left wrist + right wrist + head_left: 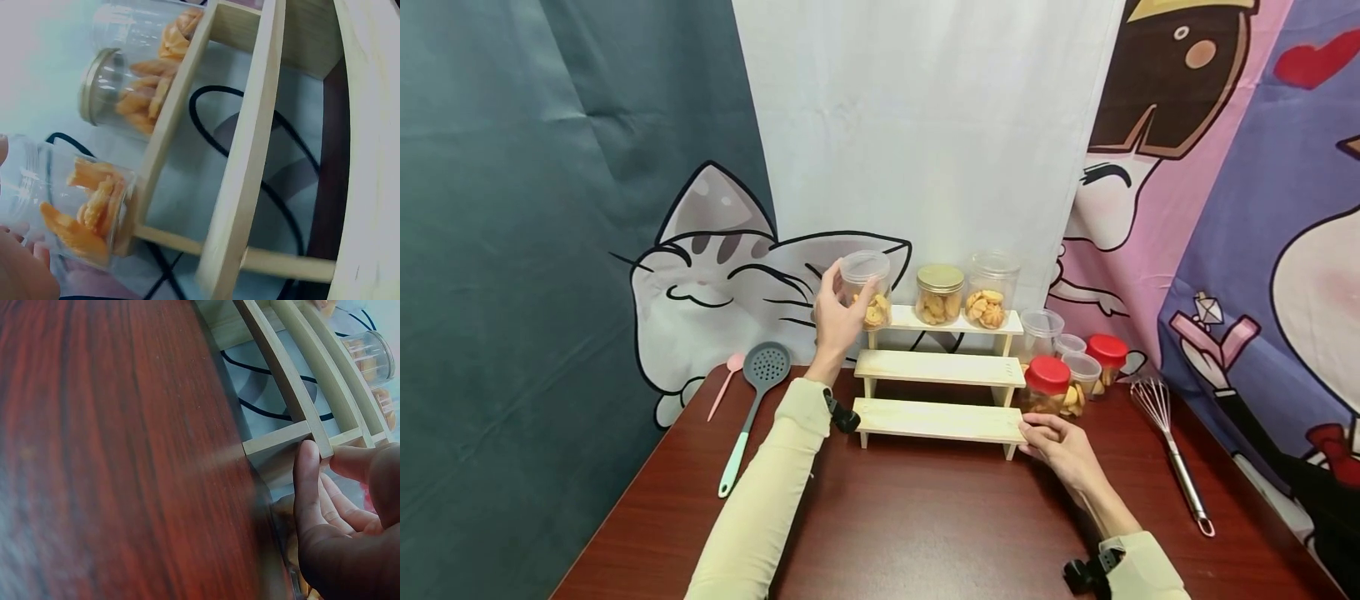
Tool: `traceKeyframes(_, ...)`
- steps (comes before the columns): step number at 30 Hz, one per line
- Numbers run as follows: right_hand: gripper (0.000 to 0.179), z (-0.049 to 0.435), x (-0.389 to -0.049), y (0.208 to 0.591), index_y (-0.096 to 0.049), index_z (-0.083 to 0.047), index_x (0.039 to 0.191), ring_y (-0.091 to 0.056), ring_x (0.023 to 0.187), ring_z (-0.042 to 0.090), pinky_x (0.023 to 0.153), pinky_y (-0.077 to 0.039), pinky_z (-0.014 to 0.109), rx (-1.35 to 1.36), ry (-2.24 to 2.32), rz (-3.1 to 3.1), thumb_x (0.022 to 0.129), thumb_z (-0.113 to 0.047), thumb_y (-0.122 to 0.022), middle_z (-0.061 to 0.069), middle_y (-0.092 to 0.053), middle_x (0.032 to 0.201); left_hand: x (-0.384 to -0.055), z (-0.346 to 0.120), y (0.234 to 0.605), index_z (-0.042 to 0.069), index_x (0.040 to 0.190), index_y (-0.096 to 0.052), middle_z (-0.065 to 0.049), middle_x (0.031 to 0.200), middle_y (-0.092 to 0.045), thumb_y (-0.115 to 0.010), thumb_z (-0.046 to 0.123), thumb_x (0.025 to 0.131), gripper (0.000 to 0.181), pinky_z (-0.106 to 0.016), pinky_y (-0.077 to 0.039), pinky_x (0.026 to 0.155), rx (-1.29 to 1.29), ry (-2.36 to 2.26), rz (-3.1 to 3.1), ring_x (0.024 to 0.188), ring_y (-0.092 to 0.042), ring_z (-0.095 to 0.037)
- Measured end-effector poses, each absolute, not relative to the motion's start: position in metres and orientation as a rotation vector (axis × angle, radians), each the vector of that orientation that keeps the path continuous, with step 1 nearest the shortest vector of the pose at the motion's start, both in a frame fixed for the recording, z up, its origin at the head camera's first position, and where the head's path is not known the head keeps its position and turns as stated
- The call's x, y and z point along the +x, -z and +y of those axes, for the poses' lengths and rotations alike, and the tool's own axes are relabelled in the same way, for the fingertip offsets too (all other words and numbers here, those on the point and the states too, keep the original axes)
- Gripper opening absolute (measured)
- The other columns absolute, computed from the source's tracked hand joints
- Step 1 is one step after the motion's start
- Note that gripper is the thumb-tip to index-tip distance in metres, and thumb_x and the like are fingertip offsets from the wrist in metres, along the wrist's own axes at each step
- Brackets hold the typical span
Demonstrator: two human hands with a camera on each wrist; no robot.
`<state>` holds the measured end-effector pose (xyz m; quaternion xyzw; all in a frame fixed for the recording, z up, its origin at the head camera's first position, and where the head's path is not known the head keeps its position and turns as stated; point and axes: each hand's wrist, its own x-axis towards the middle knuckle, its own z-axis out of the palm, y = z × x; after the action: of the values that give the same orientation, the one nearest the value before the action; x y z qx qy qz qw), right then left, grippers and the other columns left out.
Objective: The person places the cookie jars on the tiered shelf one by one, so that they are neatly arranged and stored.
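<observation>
My left hand point(838, 317) grips a clear plastic jar point(878, 287) of cookies, its translucent lid upward, at the left end of the top tier of a wooden three-step rack point(936, 367). In the left wrist view the base of this jar point(94, 206) is right at the shelf's end. Beside it on the same tier stand a gold-lidded cookie jar point(940, 296) and a taller clear-lidded cookie jar point(992, 292). My right hand point(1063, 450) pinches the right end of the lowest step between thumb and fingers, as the right wrist view also shows.
Right of the rack cluster several jars, among them a red-lidded jar point(1047, 383) and another red-lidded jar point(1107, 358). A whisk point(1176, 458) lies at the far right of the table point(940, 525). On the left lie a slotted skimmer point(760, 392) and a small pink spoon point(726, 383).
</observation>
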<state>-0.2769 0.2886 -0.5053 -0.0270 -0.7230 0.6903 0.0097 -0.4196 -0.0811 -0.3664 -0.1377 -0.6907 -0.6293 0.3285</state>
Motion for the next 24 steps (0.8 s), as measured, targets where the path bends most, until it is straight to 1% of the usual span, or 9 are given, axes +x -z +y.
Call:
traceKeyframes(4, 0.058, 0.288, -0.277, 0.505, -0.051, 0.013, 0.149, -0.074, 0.091, 0.005, 0.087, -0.066, 0.024, -0.079, -2.157, -2.269, 0.105, -0.017, -0.075, -0.004, -0.078, 0.103, -0.428, -0.070, 0.365, 0.006, 0.159, -0.049, -0.014, 0.152, -0.063, -0.085, 0.032, 0.097, 0.076, -0.036, -0.044, 0.127, -0.340, 1.708, -1.821, 0.146, -0.057, -0.025)
traceKeyframes(8, 0.058, 0.289, -0.278, 0.505, -0.051, 0.012, 0.148, -0.074, 0.091, 0.005, 0.087, -0.066, 0.024, -0.096, -2.158, -2.267, 0.105, -0.018, -0.074, -0.005, -0.078, 0.102, -0.435, -0.058, 0.362, 0.010, 0.160, -0.048, -0.011, 0.154, -0.061, -0.085, 0.038, 0.096, 0.079, -0.032, -0.042, 0.128, -0.322, 1.706, -1.884, 0.148, -0.056, -0.022)
traceKeyframes(18, 0.057, 0.289, -0.279, 0.506, -0.052, 0.012, 0.148, -0.073, 0.091, 0.005, 0.087, -0.066, 0.024, -0.083, -2.150, -2.262, 0.105, -0.018, -0.074, -0.006, -0.078, 0.100, -0.441, -0.047, 0.363, 0.013, 0.163, -0.045, -0.008, 0.159, -0.058, -0.082, 0.044, 0.098, 0.081, -0.036, -0.039, 0.130, -0.318, 1.677, -1.918, 0.152, -0.051, -0.021)
traceKeyframes(20, 0.056, 0.288, -0.279, 0.506, -0.052, 0.013, 0.148, -0.073, 0.090, 0.004, 0.087, -0.066, 0.023, -0.080, -2.154, -2.253, 0.105, -0.017, -0.074, -0.007, -0.078, 0.099, -0.440, -0.048, 0.364, 0.013, 0.165, -0.042, -0.008, 0.163, -0.055, -0.080, 0.044, 0.099, 0.083, -0.035, -0.037, 0.131, -0.313, 1.670, -1.939, 0.154, -0.049, -0.021)
traceKeyframes(24, 0.054, 0.288, -0.278, 0.507, -0.052, 0.013, 0.147, -0.073, 0.090, 0.003, 0.086, -0.066, 0.023, -0.085, -2.159, -2.236, 0.106, -0.015, -0.073, -0.008, -0.078, 0.097, -0.437, -0.051, 0.373, 0.014, 0.172, -0.030, -0.006, 0.173, -0.042, -0.078, 0.045, 0.101, 0.091, -0.033, -0.030, 0.134, -0.286, 1.710, -1.992, 0.161, -0.039, -0.019)
